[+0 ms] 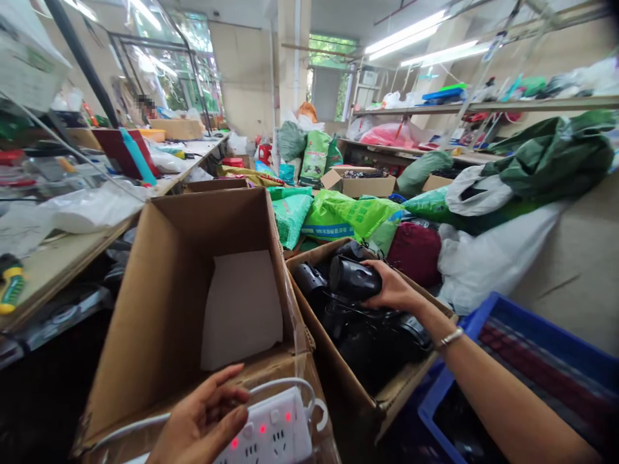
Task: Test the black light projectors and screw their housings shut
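My right hand (387,287) is closed around a black cylindrical device (354,278) at the top of a cardboard box (302,293). More black devices (358,341) of a like kind lie heaped beneath it; their exact kind I cannot make out. At the bottom, my left hand (206,412) has its fingers apart and holds nothing. It hovers over or beside a white power strip (278,428) with red lights lit. Left of the device box stands a tall open cardboard box (140,290), with a pale sheet (244,309) lying inside.
Blue crates (488,322) stand at the right. A workbench (72,270) runs along the left, with yellow-green handled pliers (10,283) on it. Green sacks (348,212) and a white sack (503,258) are piled behind. A person (145,106) is far left.
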{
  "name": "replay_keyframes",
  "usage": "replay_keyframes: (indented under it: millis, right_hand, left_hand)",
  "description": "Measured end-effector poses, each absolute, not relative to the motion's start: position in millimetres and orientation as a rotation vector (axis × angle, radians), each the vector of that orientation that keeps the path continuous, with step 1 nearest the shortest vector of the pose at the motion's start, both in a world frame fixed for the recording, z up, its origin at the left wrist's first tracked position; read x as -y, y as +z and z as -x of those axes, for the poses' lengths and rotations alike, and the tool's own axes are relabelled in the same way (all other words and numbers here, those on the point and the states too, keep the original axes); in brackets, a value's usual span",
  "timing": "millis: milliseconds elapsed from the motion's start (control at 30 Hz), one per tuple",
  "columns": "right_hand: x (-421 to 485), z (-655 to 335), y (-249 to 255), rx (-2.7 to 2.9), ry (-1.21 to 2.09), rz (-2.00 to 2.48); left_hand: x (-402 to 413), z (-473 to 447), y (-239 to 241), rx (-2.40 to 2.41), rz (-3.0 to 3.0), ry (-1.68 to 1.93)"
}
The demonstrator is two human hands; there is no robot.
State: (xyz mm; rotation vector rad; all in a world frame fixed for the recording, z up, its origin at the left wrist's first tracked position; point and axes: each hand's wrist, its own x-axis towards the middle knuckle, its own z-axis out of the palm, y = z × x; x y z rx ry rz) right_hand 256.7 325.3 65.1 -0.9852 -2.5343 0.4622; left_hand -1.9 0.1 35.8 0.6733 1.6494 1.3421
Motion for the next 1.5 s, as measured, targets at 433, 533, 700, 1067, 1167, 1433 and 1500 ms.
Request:
replay_keyframes:
  millis: [433, 533, 700, 1067, 1167, 1433, 1500]
  right_hand:
    - [-197, -212, 109, 2.581, 1.002, 0.256]
    - [-192, -211, 102, 2.380, 1.489, 0.339]
    - [-164, -191, 87, 2.315, 1.230, 0.558]
    - [-212, -198, 82, 2.197, 1.436, 0.490]
    - [-240, -232, 68, 2.377, 1.275, 0.687]
    - [-201, -211, -5, 2.383, 0.955, 0.825]
    - [-196, -211, -2, 2.344, 0.935, 0.833]
  left_hand:
    - [-46, -24, 96, -1.367, -1.007, 1.338]
    - [-35, -21, 91, -1.391, -0.972, 1.371]
    - [-26, -21, 92, -1.865, -1.110, 1.248]
    - [-20, -18, 81, -1.787, -0.898, 1.358]
    - [-19, -10, 84, -1.671, -0.764, 1.436]
    - [-18, -17, 97, -1.447, -0.703, 1.501]
    - [-13, -12, 99, -1.438, -0.694, 1.561]
